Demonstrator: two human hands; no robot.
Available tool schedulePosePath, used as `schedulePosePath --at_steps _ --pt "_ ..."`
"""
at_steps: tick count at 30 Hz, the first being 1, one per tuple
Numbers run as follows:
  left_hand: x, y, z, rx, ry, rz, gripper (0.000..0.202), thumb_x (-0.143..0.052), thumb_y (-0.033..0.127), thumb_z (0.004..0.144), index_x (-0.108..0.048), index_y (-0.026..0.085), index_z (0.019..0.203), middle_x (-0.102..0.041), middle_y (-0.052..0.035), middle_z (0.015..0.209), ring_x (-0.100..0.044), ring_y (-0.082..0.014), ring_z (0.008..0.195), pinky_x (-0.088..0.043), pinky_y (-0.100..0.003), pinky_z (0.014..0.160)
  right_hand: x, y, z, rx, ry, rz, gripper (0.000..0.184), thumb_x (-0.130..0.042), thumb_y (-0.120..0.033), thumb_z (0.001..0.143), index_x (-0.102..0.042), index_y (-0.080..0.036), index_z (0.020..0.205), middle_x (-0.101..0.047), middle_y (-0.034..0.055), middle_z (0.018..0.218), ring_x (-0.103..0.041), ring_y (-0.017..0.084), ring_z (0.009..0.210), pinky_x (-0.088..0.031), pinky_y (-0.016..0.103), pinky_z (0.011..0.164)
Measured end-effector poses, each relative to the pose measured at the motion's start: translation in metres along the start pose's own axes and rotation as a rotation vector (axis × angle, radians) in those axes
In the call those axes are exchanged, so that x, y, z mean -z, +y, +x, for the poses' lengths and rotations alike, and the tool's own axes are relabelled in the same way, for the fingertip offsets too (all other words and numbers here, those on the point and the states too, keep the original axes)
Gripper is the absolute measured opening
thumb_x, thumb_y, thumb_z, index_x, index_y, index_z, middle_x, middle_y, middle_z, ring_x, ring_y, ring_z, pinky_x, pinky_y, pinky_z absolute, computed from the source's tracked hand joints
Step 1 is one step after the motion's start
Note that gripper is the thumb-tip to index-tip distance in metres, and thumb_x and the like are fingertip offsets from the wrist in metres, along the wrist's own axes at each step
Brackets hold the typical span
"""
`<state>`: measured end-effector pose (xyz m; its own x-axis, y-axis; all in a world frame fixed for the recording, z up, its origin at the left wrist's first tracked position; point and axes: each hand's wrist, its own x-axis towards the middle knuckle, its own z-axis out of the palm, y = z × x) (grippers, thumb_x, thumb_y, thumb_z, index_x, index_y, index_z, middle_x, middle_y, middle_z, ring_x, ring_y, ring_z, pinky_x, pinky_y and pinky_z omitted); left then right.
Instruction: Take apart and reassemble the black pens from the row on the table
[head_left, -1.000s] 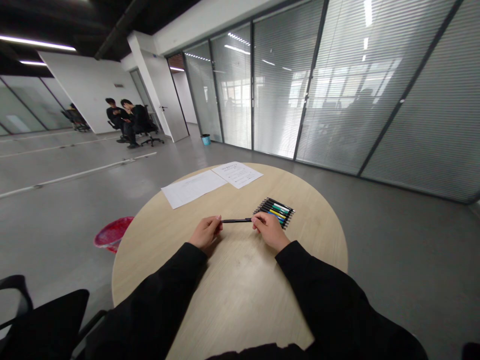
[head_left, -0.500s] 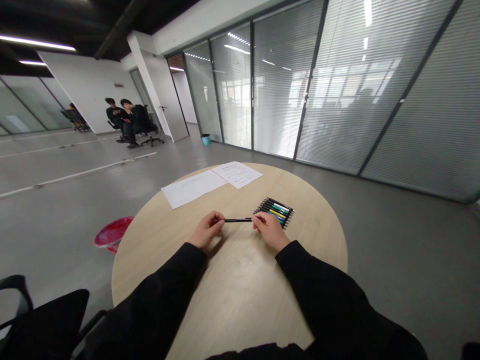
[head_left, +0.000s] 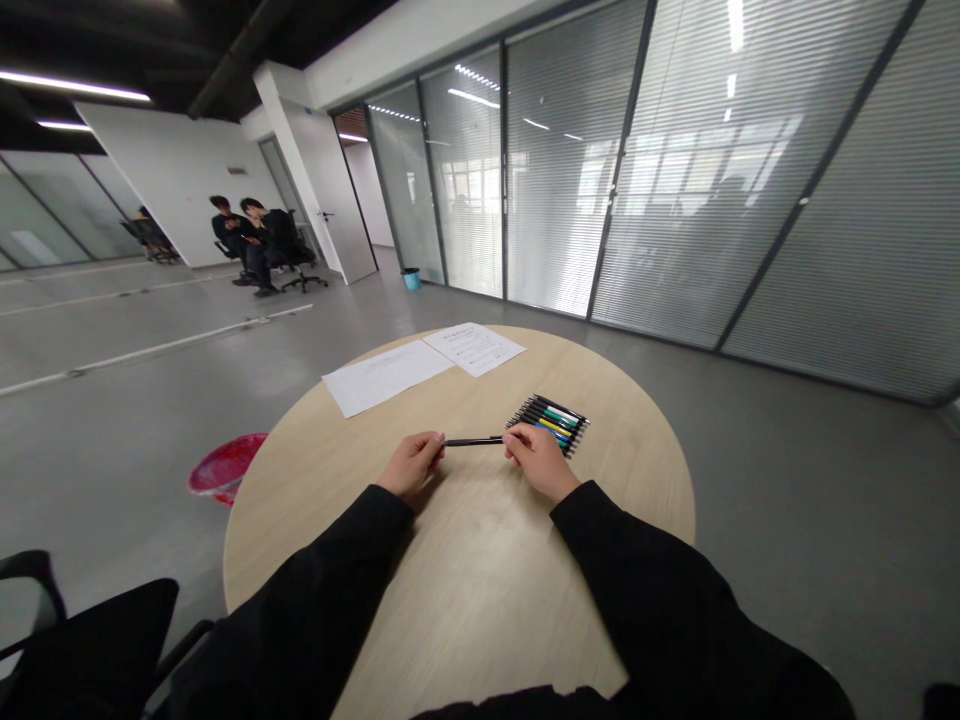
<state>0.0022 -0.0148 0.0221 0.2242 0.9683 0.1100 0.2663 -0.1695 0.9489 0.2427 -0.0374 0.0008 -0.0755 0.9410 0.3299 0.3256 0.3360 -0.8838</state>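
Black pen (head_left: 472,441) lies crosswise between the two hands, level with the near edge of the pen row, near the middle of the round tabletop (head_left: 480,610); whether it rests on the wood or is lifted slightly cannot be told. Left hand (head_left: 411,465) takes its left end, fingers (head_left: 433,440) closed on the barrel; right hand (head_left: 540,462) takes its right end, fingers (head_left: 514,446) closed likewise, though the tip is hidden behind them.

Handling, judged by eye: light, stiff, probably plastic; slim round barrel, so likely to roll if let go on the smooth tabletop; little to grip, so a pinch between thumb and forefinger near mid-barrel looks the surest hold; not fragile, though a clip or tip could snag.

Pen row (head_left: 547,424) sits just beyond the right hand, angled, the pens side by side with green, yellow and blue parts showing; exact count unclear. Two sheets of paper (head_left: 386,378) lie at the far side, overlapping slightly at a corner, printed text too small to read. Black sleeves (head_left: 300,610) cover both forearms. Off the tabletop's left edge, a red basin (head_left: 225,468) stands tilted on the floor; far left, two seated people (head_left: 259,245) sit close together by a door.
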Motion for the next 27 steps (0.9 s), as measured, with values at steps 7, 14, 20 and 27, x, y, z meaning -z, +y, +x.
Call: schedulePosePath --at_steps 7,14,20,27 --pt "0.0 -0.001 0.001 -0.021 -0.02 -0.049 0.043 -0.063 0.058 0.077 -0.054 0.018 0.066 -0.049 0.0038 0.052 -0.042 -0.0099 0.047 -0.031 -0.023 0.049 -0.001 0.002 0.001 0.006 0.014 -0.003 0.025 -0.051 -0.036 0.09 -0.062 -0.018 0.076 -0.063 0.0 0.066 -0.054 0.012 0.057 -0.04 0.023 0.057" --pt "0.0 0.009 -0.003 -0.049 -0.035 -0.091 0.04 -0.066 0.054 0.077 -0.054 0.017 0.068 -0.05 0.0039 0.056 -0.043 -0.0096 0.051 -0.033 -0.023 0.052 0.0 0.0 0.0 -0.019 0.007 0.022 0.024 -0.052 -0.036 0.089 -0.062 -0.018 0.076 -0.063 -0.0006 0.065 -0.054 0.012 0.054 -0.041 0.023 0.056" --pt "0.003 0.005 0.001 -0.096 -0.024 -0.075 0.039 -0.068 0.054 0.075 -0.056 0.017 0.069 -0.051 0.0027 0.057 -0.045 -0.0109 0.054 -0.035 -0.024 0.055 -0.003 0.004 0.0 -0.055 -0.024 0.044 0.027 -0.05 -0.036 0.09 -0.06 -0.018 0.073 -0.062 -0.0009 0.062 -0.052 0.01 0.049 -0.039 0.021 0.051" --pt "0.002 -0.001 0.004 -0.045 0.114 -0.121 0.04 -0.068 0.055 0.075 -0.057 0.017 0.072 -0.051 0.003 0.057 -0.043 -0.0097 0.051 -0.033 -0.022 0.05 -0.01 -0.001 -0.006 -0.049 -0.149 0.067 0.024 -0.049 -0.033 0.091 -0.06 -0.018 0.077 -0.065 -0.0008 0.063 -0.056 0.01 0.05 -0.042 0.02 0.052"
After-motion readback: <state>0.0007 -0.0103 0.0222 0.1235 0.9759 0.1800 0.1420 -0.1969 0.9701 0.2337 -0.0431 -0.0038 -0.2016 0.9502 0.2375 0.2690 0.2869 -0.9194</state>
